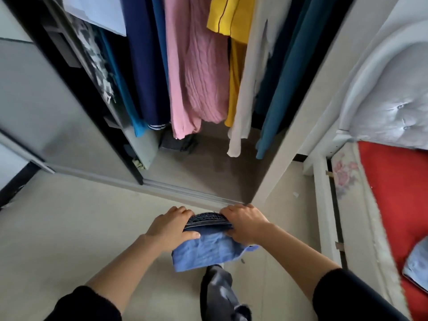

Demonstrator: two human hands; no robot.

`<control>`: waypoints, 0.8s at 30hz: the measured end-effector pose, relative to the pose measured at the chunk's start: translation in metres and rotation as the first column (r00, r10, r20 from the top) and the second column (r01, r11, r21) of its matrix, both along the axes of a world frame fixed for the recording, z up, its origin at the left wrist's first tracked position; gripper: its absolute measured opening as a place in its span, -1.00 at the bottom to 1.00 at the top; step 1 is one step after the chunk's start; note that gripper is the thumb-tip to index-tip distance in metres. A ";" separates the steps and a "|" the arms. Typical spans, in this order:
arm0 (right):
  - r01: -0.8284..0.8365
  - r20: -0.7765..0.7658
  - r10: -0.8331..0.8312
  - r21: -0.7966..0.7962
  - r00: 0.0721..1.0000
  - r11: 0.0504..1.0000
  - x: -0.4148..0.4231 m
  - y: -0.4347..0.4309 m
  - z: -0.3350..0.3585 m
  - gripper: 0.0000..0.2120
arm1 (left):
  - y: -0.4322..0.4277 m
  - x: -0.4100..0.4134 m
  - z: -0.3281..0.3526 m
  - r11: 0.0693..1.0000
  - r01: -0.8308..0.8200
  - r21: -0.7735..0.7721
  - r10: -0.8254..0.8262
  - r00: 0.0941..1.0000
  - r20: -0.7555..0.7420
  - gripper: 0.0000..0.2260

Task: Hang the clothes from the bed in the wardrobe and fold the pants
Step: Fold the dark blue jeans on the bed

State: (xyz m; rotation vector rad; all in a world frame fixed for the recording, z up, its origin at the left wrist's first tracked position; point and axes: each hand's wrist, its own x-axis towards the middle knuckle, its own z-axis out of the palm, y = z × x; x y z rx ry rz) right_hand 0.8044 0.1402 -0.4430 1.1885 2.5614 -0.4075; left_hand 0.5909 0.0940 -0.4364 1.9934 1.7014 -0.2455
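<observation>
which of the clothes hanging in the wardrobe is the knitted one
The pink sweater, just left of the yellow top with the dark stripe. It alone shows a ribbed knit texture; the other hanging clothes look smooth.

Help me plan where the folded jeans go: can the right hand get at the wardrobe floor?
Probably yes: the door is slid aside, and the wardrobe floor lies bare in front of the hanging pink sweater. The right hand, though, grips the folded jeans with the left hand.
</observation>
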 end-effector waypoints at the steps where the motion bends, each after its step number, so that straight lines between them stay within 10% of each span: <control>1: -0.008 0.002 0.008 -0.011 1.000 1.000 -0.009 0.017 -0.009 -0.58 | 0.016 -0.008 -0.009 1.000 -0.013 -0.014 0.013 1.000 -0.003 -0.50; 16: 0.144 0.003 -0.144 -0.016 0.990 0.989 -0.100 0.235 -0.255 -0.61 | 0.252 -0.084 -0.252 0.997 0.083 0.002 -0.082 0.987 -0.135 -0.55; 24: 0.209 -0.071 -0.197 0.315 0.978 0.926 -0.112 0.353 -0.381 -0.61 | 0.397 -0.119 -0.398 0.839 0.289 0.461 -0.218 0.955 -0.203 -0.46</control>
